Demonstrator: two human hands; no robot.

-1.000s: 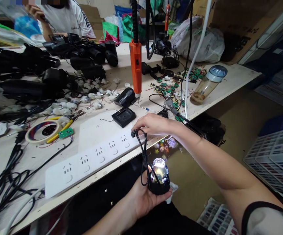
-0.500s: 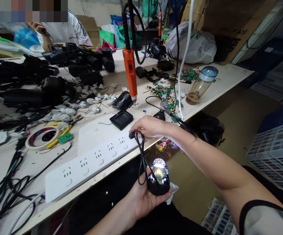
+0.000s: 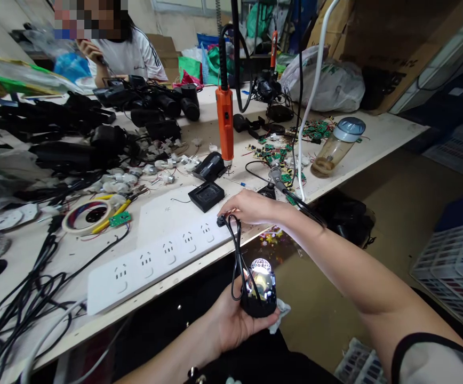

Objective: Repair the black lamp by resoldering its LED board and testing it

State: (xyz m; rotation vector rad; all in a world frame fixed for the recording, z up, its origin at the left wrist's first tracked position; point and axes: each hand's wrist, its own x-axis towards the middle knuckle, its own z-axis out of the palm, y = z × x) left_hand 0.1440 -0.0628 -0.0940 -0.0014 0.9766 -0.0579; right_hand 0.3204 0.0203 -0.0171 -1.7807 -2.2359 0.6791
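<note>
My left hand (image 3: 235, 314) is wrapped round a small black projector lamp (image 3: 260, 298) with a lit, faceted clear dome, held below the table edge. A white cloth or tissue (image 3: 280, 316) shows beside its fingertips. From the lamp a bundled black cable (image 3: 237, 256) runs up to a black plug (image 3: 221, 220). My right hand (image 3: 245, 207) grips this plug at the far end of a white power strip (image 3: 157, 261); its fingers partly hide the socket there. A black square housing (image 3: 206, 196) lies just beyond the strip.
An orange electric screwdriver (image 3: 225, 125) hangs over the table. Green circuit boards (image 3: 275, 154), a bottle (image 3: 337, 146), a tape roll (image 3: 87, 217) and a soldering iron (image 3: 278, 180) lie around. Black housings (image 3: 67, 152) are heaped at left. A co-worker (image 3: 135, 56) sits opposite. White crates (image 3: 451, 261) stand at right.
The camera view has shifted, so the table appears lower and further right. Both hands keep their grip, the plug stays at the strip's end, and the lamp stays lit.
</note>
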